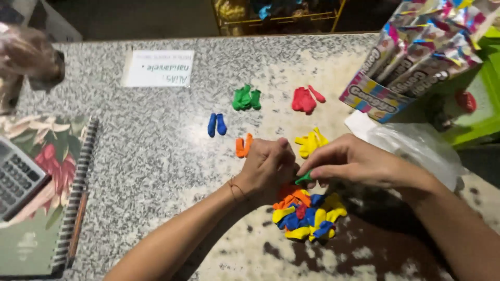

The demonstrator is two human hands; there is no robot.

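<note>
Granite counter [156, 156], speckled grey/white w/ dark patches at bottom right. Sorted balloon groups on it, well apart from each other: blue pair [216, 125], green bunch [246, 98], red bunch [306, 99], yellow bunch [311, 142], orange pair [243, 146] just beside left hand. Mixed balloon pile [307, 214] (orange, yellow, blue, some red) lies just below both hands, touching or nearly so.

Left edge: spiral notebook [52, 208] w/ floral cover, calculator [15, 179] on top of it, pencil [78, 224] along the spiral. Blurry brownish object at top left, can't tell what.

Pkgs/signs: white rectangular paper label [159, 68] flat on counter, top left-centre, text faces away from cam. Open carton [411, 57] top right, tilted, multicolour w/ confetti print, holds matching packs. Clear plastic bag [416, 151] below carton, right of right hand. Green tray [479, 104] at far right edge.

Hands: both forearms come in from bottom, meet at centre above pile. Left hand [268, 169] curled into loose fist, back to cam, thin band on wrist; what's inside fist not visible, can't tell. Right hand [349, 161] palm down, fingers narrow, pinching a green balloon [303, 178] at fingertips, right next to left hand's knuckles.
</note>
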